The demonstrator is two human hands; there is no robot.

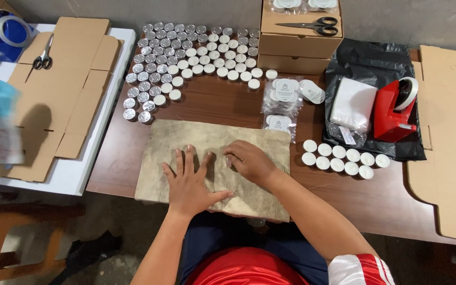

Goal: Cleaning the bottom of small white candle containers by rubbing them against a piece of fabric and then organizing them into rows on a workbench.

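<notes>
Open and flat, our left hand (190, 184) presses the beige cloth (186, 137). Our right hand (249, 161), fingers curled, touches it too, holding nothing. Tealights (339, 158) lie at three o'clock.

Even soft light, blurred left edge

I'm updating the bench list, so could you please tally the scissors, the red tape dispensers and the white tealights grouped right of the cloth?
Scissors: 2
Red tape dispenser: 1
White tealights right of the cloth: 11
Total: 14
</notes>
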